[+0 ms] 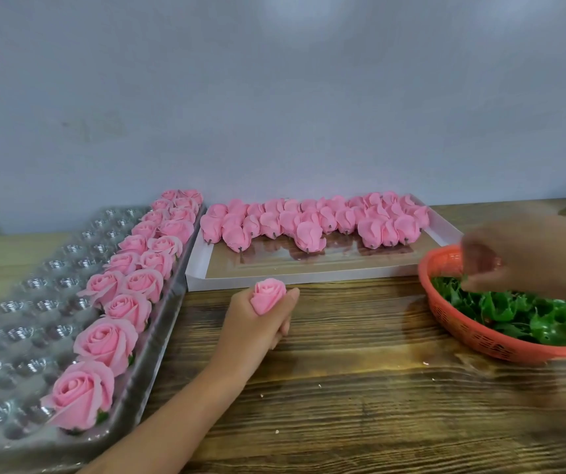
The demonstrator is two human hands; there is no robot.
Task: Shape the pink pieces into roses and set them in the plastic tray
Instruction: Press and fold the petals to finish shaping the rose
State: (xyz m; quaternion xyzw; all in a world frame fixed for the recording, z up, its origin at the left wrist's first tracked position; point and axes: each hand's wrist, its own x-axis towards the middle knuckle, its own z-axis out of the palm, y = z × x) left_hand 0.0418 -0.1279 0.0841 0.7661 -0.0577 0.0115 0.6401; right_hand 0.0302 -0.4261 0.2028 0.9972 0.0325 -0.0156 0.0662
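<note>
Nearest, the left forearm comes up from the near edge of the wooden bench and slants toward its middle. The left hand is curled into a loose fist with its thumb side up, and it grips a small pink rose whose bloom stands out above the fingers.

Along the bench's left edge lies the clear plastic tray, running from the near left corner toward the wall. Finished roses fill two rows of cups along its right side, and green shows under some of the nearest blooms.

At the right edge sits a red mesh basket holding green leaf pieces. The right hand hangs over the basket's far rim with its fingers pointing down at the leaves. It is blurred, so it cannot be told whether its fingers pinch anything.

Farther back, against the pale wall, a shallow white box holds unshaped pink pieces, crowded along its far side with their dark stubs pointing toward the person.
</note>
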